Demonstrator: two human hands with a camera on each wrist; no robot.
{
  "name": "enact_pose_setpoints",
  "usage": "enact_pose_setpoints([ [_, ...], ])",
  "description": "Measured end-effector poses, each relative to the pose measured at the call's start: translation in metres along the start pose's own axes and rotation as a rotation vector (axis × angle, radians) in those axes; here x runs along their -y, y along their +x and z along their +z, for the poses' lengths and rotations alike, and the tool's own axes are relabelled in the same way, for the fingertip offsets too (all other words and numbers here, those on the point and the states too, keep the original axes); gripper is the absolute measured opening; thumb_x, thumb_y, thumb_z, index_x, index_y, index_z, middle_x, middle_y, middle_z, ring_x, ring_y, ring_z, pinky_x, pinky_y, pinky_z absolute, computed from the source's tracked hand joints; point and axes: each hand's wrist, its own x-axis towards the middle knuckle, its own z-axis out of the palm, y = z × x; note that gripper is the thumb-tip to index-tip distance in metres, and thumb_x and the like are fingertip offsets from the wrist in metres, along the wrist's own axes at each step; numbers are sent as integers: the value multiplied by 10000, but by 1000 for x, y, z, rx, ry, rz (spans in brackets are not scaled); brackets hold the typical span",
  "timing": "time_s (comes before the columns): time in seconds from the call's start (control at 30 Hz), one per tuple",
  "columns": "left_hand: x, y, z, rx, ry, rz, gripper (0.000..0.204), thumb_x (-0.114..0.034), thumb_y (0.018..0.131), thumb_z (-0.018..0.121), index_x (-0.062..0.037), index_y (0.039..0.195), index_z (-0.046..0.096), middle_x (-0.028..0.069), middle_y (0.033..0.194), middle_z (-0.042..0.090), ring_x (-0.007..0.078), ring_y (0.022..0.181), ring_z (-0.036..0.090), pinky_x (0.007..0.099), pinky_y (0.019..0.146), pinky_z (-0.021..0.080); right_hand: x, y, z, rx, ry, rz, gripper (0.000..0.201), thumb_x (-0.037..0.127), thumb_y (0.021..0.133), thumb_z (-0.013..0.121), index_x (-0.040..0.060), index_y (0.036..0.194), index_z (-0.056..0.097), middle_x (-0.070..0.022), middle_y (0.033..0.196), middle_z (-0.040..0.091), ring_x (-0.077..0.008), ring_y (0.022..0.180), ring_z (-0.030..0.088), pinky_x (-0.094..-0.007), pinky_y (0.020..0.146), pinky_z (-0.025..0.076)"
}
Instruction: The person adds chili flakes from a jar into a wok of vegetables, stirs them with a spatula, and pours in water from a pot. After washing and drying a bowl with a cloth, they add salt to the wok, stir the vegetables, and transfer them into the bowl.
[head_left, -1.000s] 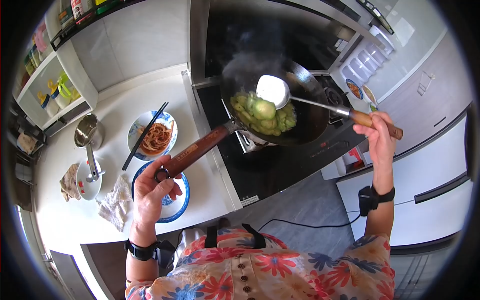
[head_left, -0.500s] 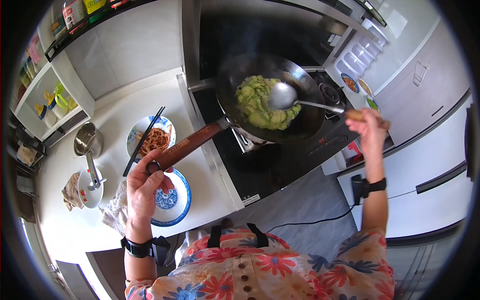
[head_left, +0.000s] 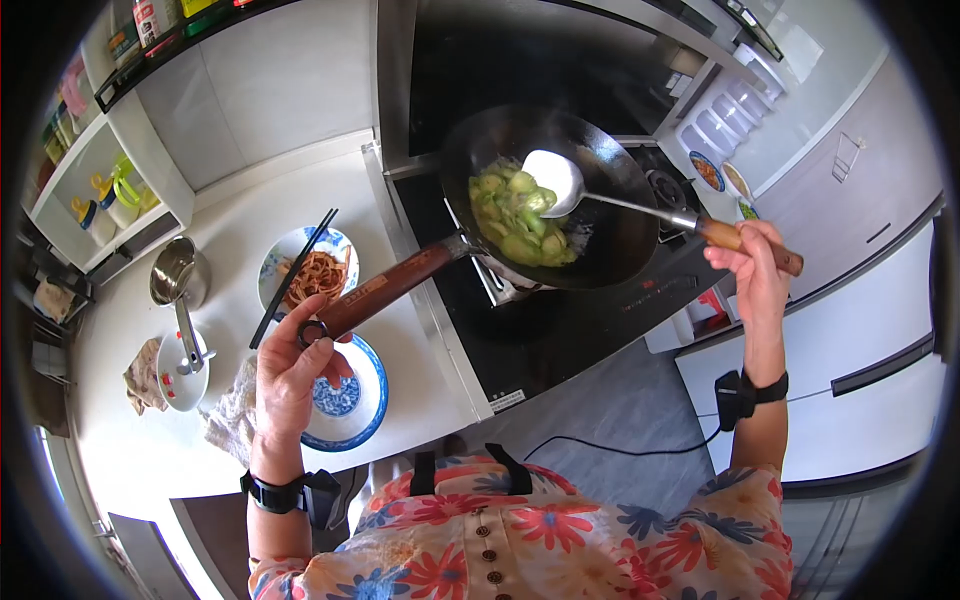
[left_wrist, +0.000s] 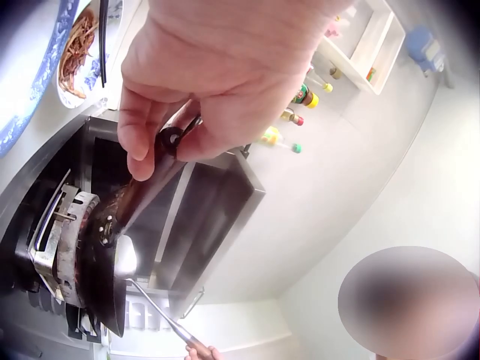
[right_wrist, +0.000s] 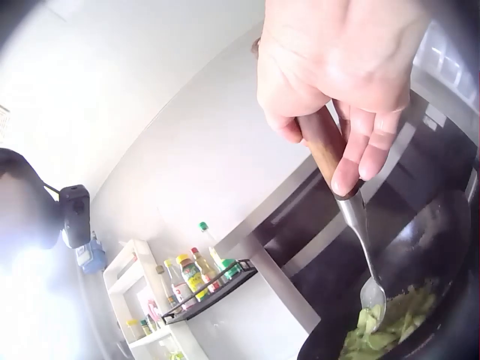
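My left hand (head_left: 290,375) grips the end of the brown wooden wok handle (head_left: 385,287), thumb and fingers round it near the hanging ring. The dark wok (head_left: 620,245) sits on the stove burner and holds pale green vegetable slices (head_left: 520,225). In my right hand (head_left: 760,270) is a metal wok spatula (head_left: 556,182) with a wooden grip, reaching into the wok from the right. Its bright blade touches the greens at their upper right edge. From the right wrist view, fingers (right_wrist: 347,176) curl along the spatula's wooden grip (right_wrist: 322,142), the blade among the slices.
Left of the stove, a bowl of brown shredded food (head_left: 318,278) has black chopsticks (head_left: 292,280) across it. A blue-rimmed bowl (head_left: 376,400) stands below my left hand. Further left are a metal pot (head_left: 192,270), a white dish (head_left: 180,385) and a cloth (head_left: 232,415).
The spatula was raised over the slices, then lowered and turned in the wok; now its bright blade faces up again. The greens have shifted left. My left hand keeps hold of the wok handle.
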Motion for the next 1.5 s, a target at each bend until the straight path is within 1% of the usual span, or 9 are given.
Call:
enact_pose_setpoints([
  [0.13, -3, -1, -6, 18, 10, -2, 447, -56, 809, 544, 44, 1222, 406, 132, 834, 608, 133, 606, 589, 204, 497, 452, -29, -12, 9, 20, 88, 106, 195, 132, 821, 537, -28, 930, 513, -159, 769, 609, -250, 571, 629, -272, 494, 508],
  [0.33, -31, -19, -70, -195, 261, 83, 429, -46, 788, 525, 20, 1205, 444, 118, 843, 615, 130, 554, 582, 203, 447, 445, -63, -28, -36, -322, 127, 394, 283, 258, 779, 588, 47, 951, 513, -161, 784, 624, -218, 589, 628, -272, 480, 499],
  [0.6, -95, -50, -219, -362, 585, 179, 431, -191, 819, 574, -14, 1197, 464, 50, 848, 612, 42, 537, 557, 139, 420, 411, -36, -15, -27, -281, 8, 285, 268, 256, 773, 596, 48, 931, 535, -132, 808, 628, -206, 619, 634, -265, 517, 497],
  [0.77, -115, -45, -299, -458, 506, 195, 411, -160, 847, 548, -23, 1221, 444, 41, 854, 603, 28, 545, 530, 130, 415, 373, -51, 0, 13, -366, 119, 282, 276, 249, 775, 598, 44, 951, 538, -119, 823, 624, -222, 670, 639, -272, 546, 497],
  [0.87, -121, -28, -324, -495, 556, 203, 430, -170, 842, 555, -27, 1230, 437, 38, 847, 595, 29, 555, 519, 135, 427, 371, -60, 6, 27, -307, 185, 322, 311, 266, 796, 578, 45, 1010, 538, -135, 875, 616, -245, 717, 639, -297, 589, 504],
  [0.93, -130, -18, -332, -507, 542, 149, 396, -143, 838, 534, -27, 1209, 458, 43, 849, 596, 48, 559, 511, 150, 442, 364, -58, -6, 26, -139, 136, 281, 342, 298, 822, 544, 60, 1067, 530, -146, 961, 598, -267, 798, 628, -333, 689, 497],
  [1.0, -134, -6, -343, -493, 507, 144, 398, -125, 816, 538, -22, 1195, 473, 37, 847, 594, 56, 554, 504, 165, 460, 372, -56, -12, -4, -173, 151, 451, 389, 349, 817, 539, 77, 1095, 522, -122, 1022, 587, -281, 971, 567, -373, 859, 412],
  [1.17, -143, 42, -368, -671, 457, 142, 453, -86, 749, 584, 25, 1174, 471, 79, 806, 600, 118, 599, 571, 213, 486, 421, -68, -18, -15, -312, 24, 399, 380, 386, 743, 642, 133, 1014, 562, -34, 905, 620, -122, 730, 616, -199, 577, 448],
  [1.5, -94, 181, -403, -738, 779, 223, 537, -187, 665, 627, 13, 1148, 504, 120, 920, 616, 195, 791, 594, 276, 673, 478, 16, -62, 63, -326, -326, 135, 334, 311, 836, 554, 67, 1058, 504, -44, 938, 553, -139, 793, 561, -225, 702, 434],
])
